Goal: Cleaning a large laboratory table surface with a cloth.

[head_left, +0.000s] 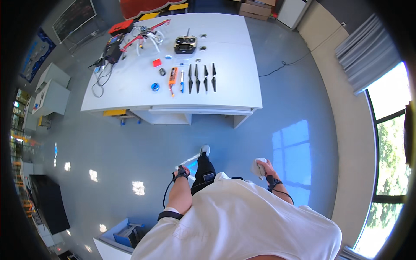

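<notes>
Low on the right, my right hand (269,168) grips a bunched white cloth (257,169). My left hand (186,171) hangs beside my left leg, partly covered by a black wrist strap, so its fingers are hard to make out. Ahead of me, beyond reach of both hands, stands a white table (227,35). On it lie several black propellers (197,79), a blue-and-white pen-like tool (182,81) and an orange battery pack (173,76). Farther back are a radio controller (185,44) and a red-armed drone frame (144,37).
A black power unit (113,52) with cables sits at the table's left. Yellow stools (114,112) are tucked below and behind it. A cable (282,65) crosses the floor on the right. Behind my left side stands a white cabinet (110,248) with a blue item inside.
</notes>
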The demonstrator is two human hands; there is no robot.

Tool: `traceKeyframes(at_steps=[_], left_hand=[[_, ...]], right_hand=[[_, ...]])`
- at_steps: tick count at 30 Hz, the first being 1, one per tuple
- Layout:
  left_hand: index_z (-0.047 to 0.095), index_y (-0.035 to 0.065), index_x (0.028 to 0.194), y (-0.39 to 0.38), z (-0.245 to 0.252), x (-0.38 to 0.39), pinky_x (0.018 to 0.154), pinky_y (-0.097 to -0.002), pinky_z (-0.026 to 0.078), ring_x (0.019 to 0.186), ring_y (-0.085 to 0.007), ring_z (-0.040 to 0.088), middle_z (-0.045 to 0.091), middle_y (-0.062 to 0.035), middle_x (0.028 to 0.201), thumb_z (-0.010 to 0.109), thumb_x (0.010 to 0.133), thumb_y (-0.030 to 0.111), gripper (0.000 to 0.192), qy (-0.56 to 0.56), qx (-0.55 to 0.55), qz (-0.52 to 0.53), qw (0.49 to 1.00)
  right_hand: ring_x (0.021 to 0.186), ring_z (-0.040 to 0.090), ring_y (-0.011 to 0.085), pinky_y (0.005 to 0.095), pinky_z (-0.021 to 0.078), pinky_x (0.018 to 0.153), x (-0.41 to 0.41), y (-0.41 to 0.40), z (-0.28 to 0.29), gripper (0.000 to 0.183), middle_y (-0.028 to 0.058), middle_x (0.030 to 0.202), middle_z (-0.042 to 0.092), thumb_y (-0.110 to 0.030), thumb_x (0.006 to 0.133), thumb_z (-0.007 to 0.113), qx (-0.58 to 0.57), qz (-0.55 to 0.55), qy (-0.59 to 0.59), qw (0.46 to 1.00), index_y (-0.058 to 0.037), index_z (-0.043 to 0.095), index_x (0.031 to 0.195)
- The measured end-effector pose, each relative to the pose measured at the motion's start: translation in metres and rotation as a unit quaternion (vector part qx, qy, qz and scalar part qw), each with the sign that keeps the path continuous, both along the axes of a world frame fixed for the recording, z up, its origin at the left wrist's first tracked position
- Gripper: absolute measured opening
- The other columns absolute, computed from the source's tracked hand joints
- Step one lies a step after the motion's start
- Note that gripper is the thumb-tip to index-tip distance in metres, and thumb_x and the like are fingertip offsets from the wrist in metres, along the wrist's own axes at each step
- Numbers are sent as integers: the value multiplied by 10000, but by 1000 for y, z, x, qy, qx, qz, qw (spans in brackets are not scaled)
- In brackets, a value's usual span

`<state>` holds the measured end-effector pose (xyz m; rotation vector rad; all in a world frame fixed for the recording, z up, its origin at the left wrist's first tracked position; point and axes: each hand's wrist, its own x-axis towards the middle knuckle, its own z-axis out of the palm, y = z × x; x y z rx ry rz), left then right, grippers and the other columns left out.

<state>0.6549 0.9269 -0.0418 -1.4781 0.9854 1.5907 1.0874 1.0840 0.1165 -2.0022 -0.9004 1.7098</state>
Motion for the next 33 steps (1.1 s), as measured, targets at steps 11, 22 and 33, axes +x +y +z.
traceKeyframes(at_steps=[11,22,33], left_hand=[[603,114,938,280,-46,39,703,-445,478,723,-221,609,629,-73,789,416,895,407,350,-3,166,-185,968],[600,76,1041,392,-39,95,733,-473,499,806,-263,651,661,-111,873,504,882,356,336,-6,154,-234,960],[550,42,1081,390,-55,101,715,-447,521,809,-271,665,666,-120,906,484,887,312,339,63,-149,-319,934]], right_hand=[[995,609,367,437,484,880,-85,198,0,875,228,1050,619,-348,573,814,220,241,-307,894,17,433,1271],[1085,460,418,484,431,887,-132,296,-22,749,231,1248,392,-344,696,741,219,175,-422,862,32,373,1229],[1063,412,357,480,309,898,-144,337,-38,662,159,1178,458,-293,598,612,368,213,-476,770,-17,468,1181]])
